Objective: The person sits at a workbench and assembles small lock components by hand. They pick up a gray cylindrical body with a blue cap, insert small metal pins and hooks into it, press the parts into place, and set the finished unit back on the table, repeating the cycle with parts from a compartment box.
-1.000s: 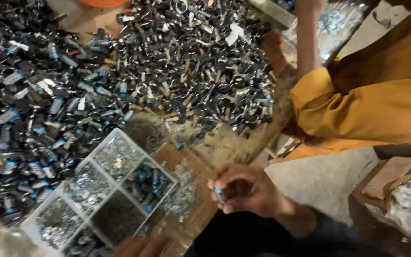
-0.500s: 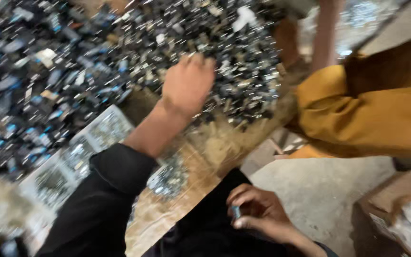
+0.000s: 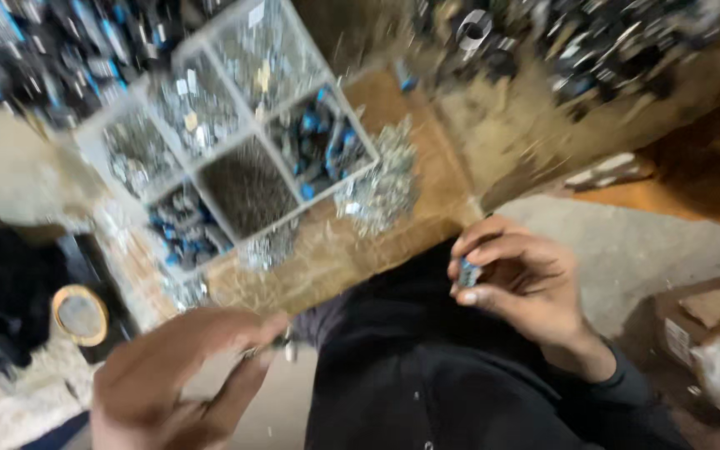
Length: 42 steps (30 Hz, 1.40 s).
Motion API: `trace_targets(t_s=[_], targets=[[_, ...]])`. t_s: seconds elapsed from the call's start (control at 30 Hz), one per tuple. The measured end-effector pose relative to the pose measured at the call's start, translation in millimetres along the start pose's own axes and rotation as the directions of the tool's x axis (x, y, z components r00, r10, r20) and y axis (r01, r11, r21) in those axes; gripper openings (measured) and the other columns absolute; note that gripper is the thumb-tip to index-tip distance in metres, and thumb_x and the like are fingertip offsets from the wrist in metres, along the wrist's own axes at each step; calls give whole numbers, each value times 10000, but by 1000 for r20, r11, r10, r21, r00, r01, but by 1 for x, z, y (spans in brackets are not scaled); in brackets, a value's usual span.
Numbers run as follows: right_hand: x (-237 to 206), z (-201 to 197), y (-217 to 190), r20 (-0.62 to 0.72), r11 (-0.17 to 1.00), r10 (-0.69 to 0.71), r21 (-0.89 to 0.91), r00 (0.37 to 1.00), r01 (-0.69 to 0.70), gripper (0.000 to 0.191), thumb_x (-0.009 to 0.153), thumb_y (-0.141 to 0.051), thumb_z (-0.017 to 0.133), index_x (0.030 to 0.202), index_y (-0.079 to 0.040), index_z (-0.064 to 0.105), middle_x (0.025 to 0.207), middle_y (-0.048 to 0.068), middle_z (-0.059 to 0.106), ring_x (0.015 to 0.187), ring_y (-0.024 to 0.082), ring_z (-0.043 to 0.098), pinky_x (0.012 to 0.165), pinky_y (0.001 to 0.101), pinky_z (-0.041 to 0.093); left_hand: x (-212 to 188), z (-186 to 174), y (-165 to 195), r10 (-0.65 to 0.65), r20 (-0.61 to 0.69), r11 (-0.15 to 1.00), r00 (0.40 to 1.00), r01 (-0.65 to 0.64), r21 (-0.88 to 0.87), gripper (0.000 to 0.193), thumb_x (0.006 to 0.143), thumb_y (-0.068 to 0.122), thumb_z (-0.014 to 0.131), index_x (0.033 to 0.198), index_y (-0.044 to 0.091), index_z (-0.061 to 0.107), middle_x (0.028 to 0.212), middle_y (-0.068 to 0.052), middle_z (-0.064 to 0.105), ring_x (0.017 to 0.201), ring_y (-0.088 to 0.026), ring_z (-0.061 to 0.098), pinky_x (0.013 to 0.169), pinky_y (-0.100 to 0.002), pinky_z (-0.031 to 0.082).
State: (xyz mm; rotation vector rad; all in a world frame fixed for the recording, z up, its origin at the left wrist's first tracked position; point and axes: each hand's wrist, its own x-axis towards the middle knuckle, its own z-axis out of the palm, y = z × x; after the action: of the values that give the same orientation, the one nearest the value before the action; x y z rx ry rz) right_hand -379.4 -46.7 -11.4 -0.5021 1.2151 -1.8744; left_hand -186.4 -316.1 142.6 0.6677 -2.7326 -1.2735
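Note:
My right hand (image 3: 520, 287) rests over my dark-clothed lap and pinches a small blue and metal part (image 3: 468, 273) between thumb and fingers. My left hand (image 3: 178, 377) is low at the front left, blurred, with its fingers closed on a small metal part (image 3: 287, 345) at the fingertips. Beyond both hands a clear divided tray (image 3: 253, 133) sits on a wooden board (image 3: 337, 260). Its compartments hold small silver pieces and blue and black parts.
A loose heap of silver pieces (image 3: 381, 190) lies on the board beside the tray. A big pile of black and blue parts (image 3: 577, 42) covers the far surface. A round tin (image 3: 81, 315) lies at the left, a cardboard box (image 3: 710, 333) at the right, on grey floor.
My left hand has come back from the far pile to just in front of my lap. My right hand stays near my lap with its part. The view has tilted down.

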Motion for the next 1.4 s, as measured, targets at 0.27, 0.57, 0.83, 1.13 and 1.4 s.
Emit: trace_targets(t_s=[0.27,0.57,0.83,1.13,1.4], targets=[[4,-24,0,-112,980,-197,-38,974,194,412,816,119,779,1188,-41,699,1179,179,674,976,237,736,747,312,689,1,98,-8,187,-124,926,975,-217,-309,241,828,90,894,1015,134,748,998,-8,685,790,-137,651,678,-276,524],[61,-13,3,-130,951,-309,-66,942,303,439,861,157,750,1246,-39,674,1255,184,681,1022,232,752,798,311,685,51,166,-7,201,-397,978,895,-161,132,241,823,-52,804,1026,45,717,997,-62,679,831,-235,643,726,-348,522],[45,-40,31,-116,973,-223,-80,968,214,516,807,174,761,1267,-44,675,1227,183,679,979,219,750,760,305,686,-7,148,-42,49,-339,970,940,36,240,296,900,-3,848,1158,101,748,1084,-63,618,923,-257,614,781,-366,517],[82,14,-13,312,997,-77,-1,947,82,497,860,58,811,1313,-72,653,1315,169,622,1104,251,729,841,301,718,-28,124,-60,63,-335,954,940,42,297,336,864,75,852,1180,106,742,1135,-66,613,936,-264,613,805,-384,525],[21,39,25,281,992,109,-90,954,-86,323,879,25,806,1178,-7,689,1201,198,637,932,240,767,703,299,739,21,101,-52,-35,-313,966,949,112,233,519,913,258,821,1290,-63,664,942,-122,623,837,-290,632,726,-409,533]])
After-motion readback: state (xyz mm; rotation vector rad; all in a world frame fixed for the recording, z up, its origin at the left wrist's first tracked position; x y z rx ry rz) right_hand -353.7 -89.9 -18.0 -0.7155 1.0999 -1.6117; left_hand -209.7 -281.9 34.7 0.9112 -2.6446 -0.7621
